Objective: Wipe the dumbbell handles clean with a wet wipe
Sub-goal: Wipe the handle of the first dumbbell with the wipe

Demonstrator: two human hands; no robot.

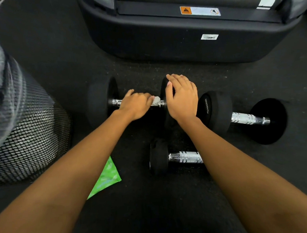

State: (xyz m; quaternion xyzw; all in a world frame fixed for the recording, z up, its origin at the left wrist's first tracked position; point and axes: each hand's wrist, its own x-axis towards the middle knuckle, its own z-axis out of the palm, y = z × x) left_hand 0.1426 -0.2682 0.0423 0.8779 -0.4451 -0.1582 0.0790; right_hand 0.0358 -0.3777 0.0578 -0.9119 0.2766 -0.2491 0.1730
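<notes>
Three black dumbbells with chrome handles lie on the dark rubber floor. On the far left dumbbell, my left hand curls over the handle and holds a white wet wipe against it. My right hand lies flat, fingers straight, on that dumbbell's right head. A second dumbbell lies to the right, its handle bare. The third dumbbell lies nearer me, partly hidden under my right forearm.
A green wet-wipe packet lies on the floor under my left forearm. A black mesh bin stands at the left. The black base of a gym machine blocks the far side.
</notes>
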